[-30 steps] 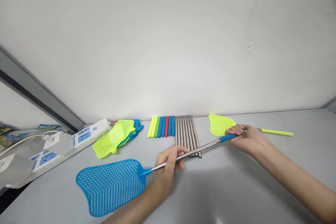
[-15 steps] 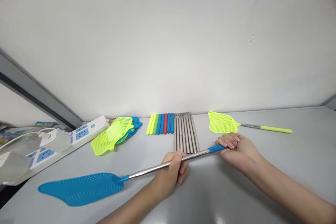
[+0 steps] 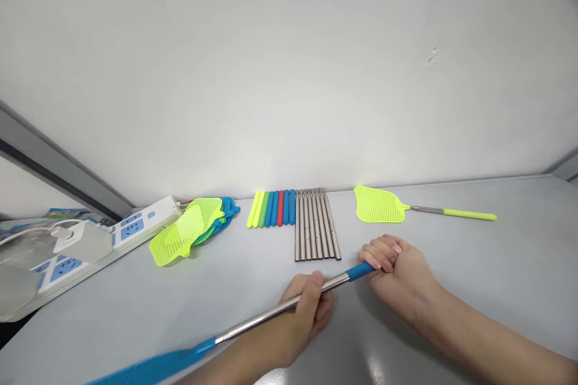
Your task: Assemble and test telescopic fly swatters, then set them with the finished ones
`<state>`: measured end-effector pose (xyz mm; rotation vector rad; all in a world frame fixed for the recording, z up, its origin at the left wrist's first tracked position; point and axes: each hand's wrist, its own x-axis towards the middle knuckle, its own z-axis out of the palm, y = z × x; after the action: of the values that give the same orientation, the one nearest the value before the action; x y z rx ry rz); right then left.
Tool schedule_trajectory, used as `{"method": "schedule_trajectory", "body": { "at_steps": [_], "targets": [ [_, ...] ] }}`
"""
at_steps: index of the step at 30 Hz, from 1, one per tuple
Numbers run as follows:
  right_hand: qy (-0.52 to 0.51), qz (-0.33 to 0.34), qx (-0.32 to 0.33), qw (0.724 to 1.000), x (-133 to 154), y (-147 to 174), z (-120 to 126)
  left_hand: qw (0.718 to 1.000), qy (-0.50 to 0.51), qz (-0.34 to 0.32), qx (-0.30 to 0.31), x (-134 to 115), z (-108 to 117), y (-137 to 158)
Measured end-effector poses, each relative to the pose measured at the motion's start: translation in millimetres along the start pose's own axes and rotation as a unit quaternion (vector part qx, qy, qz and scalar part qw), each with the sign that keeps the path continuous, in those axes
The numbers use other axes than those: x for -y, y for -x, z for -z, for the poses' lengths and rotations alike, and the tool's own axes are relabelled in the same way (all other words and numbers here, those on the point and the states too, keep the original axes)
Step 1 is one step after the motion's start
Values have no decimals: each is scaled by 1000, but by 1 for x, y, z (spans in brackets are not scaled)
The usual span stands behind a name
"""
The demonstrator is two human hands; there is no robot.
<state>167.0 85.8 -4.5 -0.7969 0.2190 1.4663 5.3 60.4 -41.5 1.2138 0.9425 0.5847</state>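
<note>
A fly swatter with a steel shaft [image 3: 266, 314] slants across the front of the table, its blue mesh head [image 3: 156, 367] partly cut off at the bottom edge. My left hand [image 3: 311, 307] is wrapped round the shaft, thumb on top. The blue handle sleeve [image 3: 360, 271] at the other end sits in my right hand [image 3: 391, 264], whose closed fingers hide its tip. Just beyond my hands lies a row of steel rods [image 3: 316, 225]. Left of them are several yellow, green, blue and red handle sleeves [image 3: 273, 209].
A whole yellow fly swatter [image 3: 382, 204] lies at the back right. Yellow mesh heads [image 3: 189, 231] overlap blue and green ones at the left. A white power strip [image 3: 153, 219] with plugs runs along the left edge. The wall [image 3: 289, 72] rises behind.
The swatter's blue head has swung down toward the bottom edge and turned more edge-on. Both hands have shifted slightly, my left hand nearer to the blue handle sleeve.
</note>
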Motion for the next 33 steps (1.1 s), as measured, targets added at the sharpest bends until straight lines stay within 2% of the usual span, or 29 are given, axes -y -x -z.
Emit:
{"method": "schedule_trajectory", "body": {
  "at_steps": [3,8,13,18,21,23,26,29,33],
  "targets": [
    [7,-6,-3,1000,-2,-1,2,999,-7,20,-24,4,-3,2],
    [-4,-36,14,999,5,2,-3,998,53,-10,-31,9,-4,-6],
    [-24,-83,8,996,13,5,-8,996,72,-48,-31,3,-3,-9],
    [-17,-69,13,997,18,3,-12,993,64,-76,-69,-4,-1,-8],
    [3,-52,10,999,24,0,-15,985,122,-95,-76,-5,2,-9],
    [3,-36,5,999,30,-3,-16,973,177,-109,-102,-5,5,-11],
    [-23,-12,5,1000,42,-10,-18,941,239,-148,-188,-6,10,-15],
    [-22,-11,9,1000,51,-16,-17,921,248,-167,-248,-8,12,-17],
    [-15,-27,4,1000,51,-18,-15,948,179,-132,-227,-7,10,-17]
  ]
}}
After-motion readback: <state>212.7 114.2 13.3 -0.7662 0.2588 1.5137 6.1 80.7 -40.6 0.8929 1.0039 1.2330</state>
